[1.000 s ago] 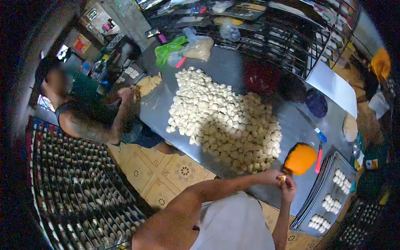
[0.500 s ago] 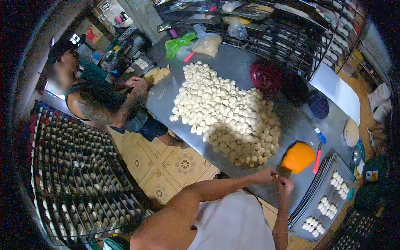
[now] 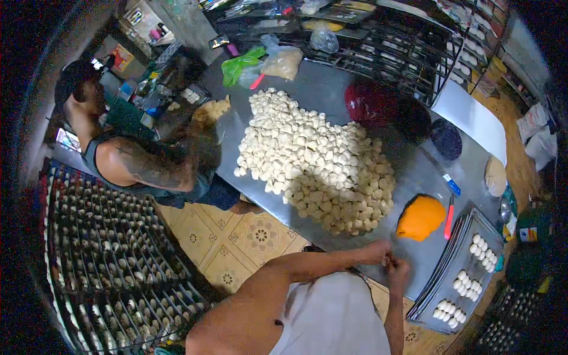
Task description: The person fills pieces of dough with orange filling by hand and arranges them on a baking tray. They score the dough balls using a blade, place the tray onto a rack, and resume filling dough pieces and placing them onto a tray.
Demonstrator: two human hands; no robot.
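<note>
My left hand [image 3: 377,252] and my right hand [image 3: 399,272] meet at the table's near edge, fingertips pinched together. What lies between them is too small and hidden to make out. Just beyond them is an orange mass [image 3: 421,218] on the metal table [image 3: 319,80]. A large heap of small pale dough pieces [image 3: 313,154] covers the table's middle, its near part in shadow. To the right, a stack of trays [image 3: 451,273] carries three groups of white dough balls [image 3: 468,286] on its top tray.
A red-handled tool [image 3: 449,219], a blue-handled knife [image 3: 452,184], a purple mass [image 3: 447,140] and a dark red bundle [image 3: 370,105] lie on the table. Another person [image 3: 142,157] stands at the left, behind a rack of dough-filled trays [image 3: 118,260]. Bags [image 3: 283,63] lie at the back.
The small white-and-orange piece seen between my fingers a second ago is now hidden. My hands stay close together. The other person's arms have shifted, and the camera view has moved slightly.
</note>
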